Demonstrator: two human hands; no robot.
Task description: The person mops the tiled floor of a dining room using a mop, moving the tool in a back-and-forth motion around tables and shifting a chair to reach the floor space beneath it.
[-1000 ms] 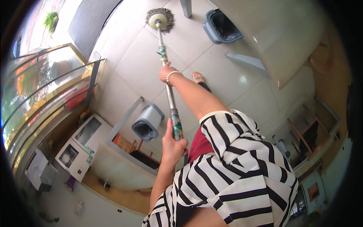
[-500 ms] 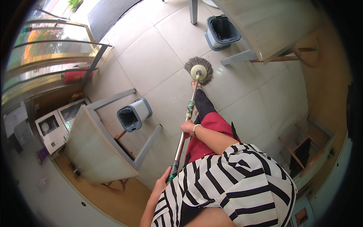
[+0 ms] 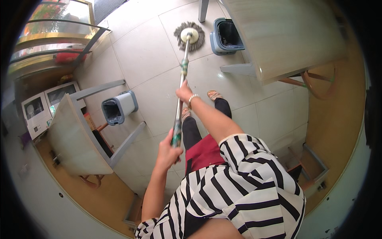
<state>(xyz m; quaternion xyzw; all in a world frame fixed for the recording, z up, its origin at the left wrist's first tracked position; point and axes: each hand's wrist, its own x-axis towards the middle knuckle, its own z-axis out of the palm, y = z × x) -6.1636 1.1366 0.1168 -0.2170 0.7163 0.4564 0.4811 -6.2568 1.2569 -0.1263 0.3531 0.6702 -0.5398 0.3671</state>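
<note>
A mop [image 3: 180,87] with a silver and green pole reaches away from my body over the tiled floor [image 3: 151,67]. Its round head of grey strands, with a cream disc in the middle, lies flat on the tiles at the far end. Around the lower pole, at the green grip, my left hand [image 3: 168,150] is closed. Farther up, my right hand [image 3: 184,92], with a beaded bracelet at the wrist, is wrapped round the middle of the pole. Both feet in sandals stand to the right of the pole.
A grey-blue bin [image 3: 119,107] stands by the legs of the left table [image 3: 79,135]. Another bin [image 3: 227,36] is beside the right table [image 3: 290,36], right of the mop head. Glass doors [image 3: 59,30] are at the far left; a wooden chair [image 3: 306,167] sits at lower right.
The mop head has moved farther away and to the left. Both hands have gone forward with the pole, still gripping it. My feet now show apart, and the room has shifted in view.
</note>
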